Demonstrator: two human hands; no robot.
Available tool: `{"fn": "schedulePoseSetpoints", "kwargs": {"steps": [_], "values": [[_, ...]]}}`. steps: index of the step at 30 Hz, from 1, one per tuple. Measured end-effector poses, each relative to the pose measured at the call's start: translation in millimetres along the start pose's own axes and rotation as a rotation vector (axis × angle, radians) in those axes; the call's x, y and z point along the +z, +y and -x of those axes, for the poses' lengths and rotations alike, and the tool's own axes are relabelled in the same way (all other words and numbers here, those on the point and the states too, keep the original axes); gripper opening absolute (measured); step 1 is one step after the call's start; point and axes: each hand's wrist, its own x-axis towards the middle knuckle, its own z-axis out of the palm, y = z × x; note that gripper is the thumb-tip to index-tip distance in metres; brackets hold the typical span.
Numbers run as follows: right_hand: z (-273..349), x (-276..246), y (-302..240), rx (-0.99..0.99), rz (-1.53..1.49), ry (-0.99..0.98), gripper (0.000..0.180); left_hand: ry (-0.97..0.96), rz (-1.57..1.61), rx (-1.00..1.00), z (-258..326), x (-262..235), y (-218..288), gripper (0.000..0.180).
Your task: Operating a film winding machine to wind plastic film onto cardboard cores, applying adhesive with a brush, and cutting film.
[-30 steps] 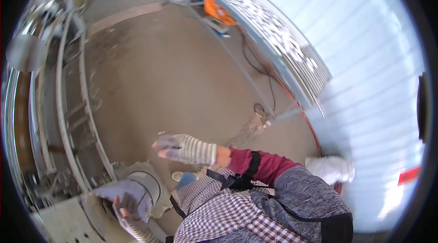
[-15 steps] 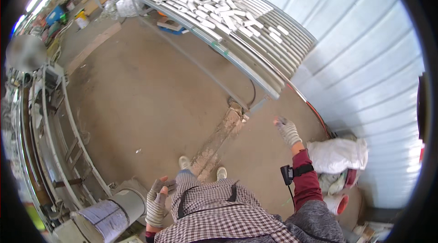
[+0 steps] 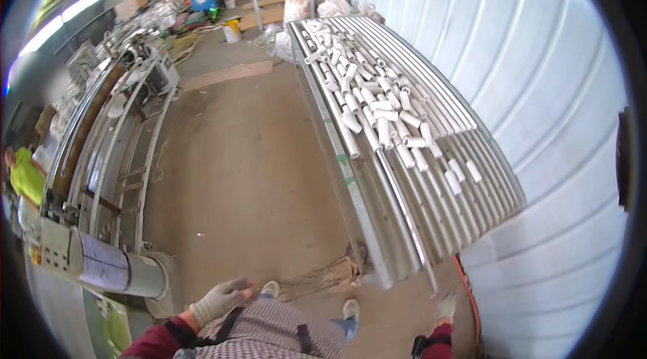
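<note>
My left hand (image 3: 222, 300), in a pale knitted glove with bare fingertips, hangs in front of my checked apron (image 3: 276, 325). Its fingers are loosely stretched and hold nothing. My right hand (image 3: 445, 308), gloved as well, is low at the right, beside the near end of a thin metal rod (image 3: 411, 238). Its fingers are blurred, and I cannot tell whether they touch the rod. The rod lies along a groove of a corrugated metal table (image 3: 472, 207) and sticks out past its near edge. Many short white tubes (image 3: 384, 114) lie heaped on the table.
A pale corrugated wall (image 3: 539, 123) runs along the right, with a red hose (image 3: 472, 305) at its foot. To the left stands a long machine frame (image 3: 151, 177) with a grey cylinder (image 3: 145, 277). A person in a yellow-green top (image 3: 27, 177) is at the far left.
My view has swung up and rightward along the table, which now appears closer. My right hand has come near the rod's end. My left hand now reaches across the front of the apron.
</note>
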Motion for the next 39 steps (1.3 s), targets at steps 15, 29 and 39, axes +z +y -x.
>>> {"fn": "schedulePoseSetpoints", "kwargs": {"steps": [15, 29, 39], "values": [[-59.5, -164.0, -237.6, -0.058, -1.442, -0.804, 0.054, 0.040, 0.270, -0.047, -9.0, 136.2, 70.4, 0.040], [233.6, -228.3, -562.6, -0.418, -1.262, -1.771, 0.015, -0.173, 0.814, 0.224, 0.0, -80.0, 154.0, 0.063], [60.4, 28.3, -750.6, 0.010, -1.106, -1.661, 0.040, 0.151, 0.848, -0.131, -24.7, -205.3, -31.0, 0.048]]}}
